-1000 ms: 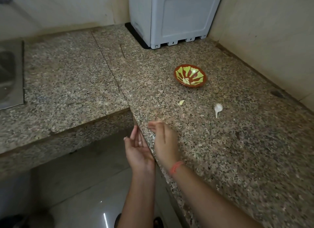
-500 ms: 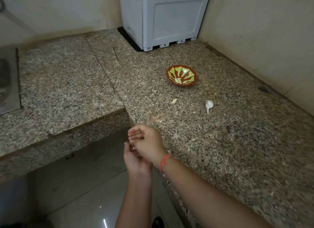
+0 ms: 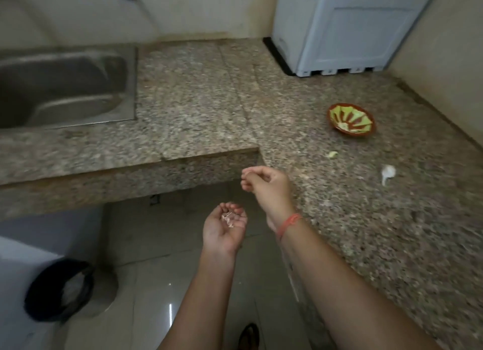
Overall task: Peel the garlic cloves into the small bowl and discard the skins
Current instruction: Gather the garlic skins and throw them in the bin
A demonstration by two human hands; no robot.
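Observation:
My left hand (image 3: 225, 228) is cupped palm up over the floor, just off the counter's corner, with a few thin garlic skins (image 3: 228, 218) lying in its curled fingers. Just above it and to the right is my right hand (image 3: 266, 183), fingers curled and fingertips drawn together, with nothing visible in them. The small red and green bowl (image 3: 352, 134) sits far right on the granite counter (image 3: 366, 232), with something pale inside. A peeled garlic piece (image 3: 332, 154) lies in front of the bowl. A white unpeeled garlic clove (image 3: 387, 172) lies further right.
A bin with a black liner (image 3: 60, 289) stands on the tiled floor at lower left. A steel sink (image 3: 65, 88) is set in the counter at left. A white appliance (image 3: 352, 28) stands in the back right corner against the wall.
The view has swung left, bringing the sink and bin into sight. My right hand has lifted off my left palm, which now shows the skins, and both hands have moved off the counter edge.

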